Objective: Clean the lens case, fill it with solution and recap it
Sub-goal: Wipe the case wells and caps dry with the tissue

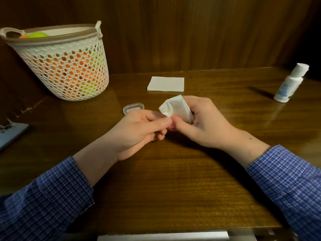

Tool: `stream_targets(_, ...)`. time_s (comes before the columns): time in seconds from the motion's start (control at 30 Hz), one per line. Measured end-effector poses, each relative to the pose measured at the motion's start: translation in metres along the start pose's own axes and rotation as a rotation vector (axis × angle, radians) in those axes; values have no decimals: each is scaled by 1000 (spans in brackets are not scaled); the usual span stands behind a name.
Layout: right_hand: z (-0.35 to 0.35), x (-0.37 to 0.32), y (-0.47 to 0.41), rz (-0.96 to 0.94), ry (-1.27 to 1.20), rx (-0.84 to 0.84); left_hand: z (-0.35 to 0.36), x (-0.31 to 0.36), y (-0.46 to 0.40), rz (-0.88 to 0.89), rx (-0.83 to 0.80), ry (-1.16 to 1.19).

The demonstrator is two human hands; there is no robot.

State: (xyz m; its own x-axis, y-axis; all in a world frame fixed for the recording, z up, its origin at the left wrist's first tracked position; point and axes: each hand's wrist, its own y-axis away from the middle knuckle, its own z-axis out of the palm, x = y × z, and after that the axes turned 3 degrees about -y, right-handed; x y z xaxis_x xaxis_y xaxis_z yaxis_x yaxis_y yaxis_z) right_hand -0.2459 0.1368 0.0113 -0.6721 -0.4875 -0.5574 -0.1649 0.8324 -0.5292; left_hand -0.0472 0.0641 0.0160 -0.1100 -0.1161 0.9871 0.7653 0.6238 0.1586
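Observation:
My left hand pinches a small pink part of the lens case, mostly hidden between my fingers. Against that pink part my right hand grips a crumpled white tissue. Both hands meet just above the middle of the wooden table. A clear plastic lid or case piece lies on the table just behind my left hand. At the far right a white solution bottle stands capped.
A folded white tissue stack lies behind my hands. A white perforated basket holding orange and green items stands at the back left. A grey flat object lies at the left edge. Wooden wall panelling rises behind.

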Motion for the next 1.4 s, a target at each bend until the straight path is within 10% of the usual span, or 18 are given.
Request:
stream_targets(0.43, 7, -3, 2, 14, -57, 89, 0, 1, 0, -53, -47, 123)
stream_targets(0.83, 16, -3, 2, 184, -225, 169, 8, -3, 3, 342, 273, -277)
stream_targets(1.13, 5, -5, 3, 62, -137, 122, 7, 7, -1, -24, 70, 81)
stream_targets(1.4, 8, -4, 5, 87, -124, 101, 0, 4, 0, -12, -4, 148)
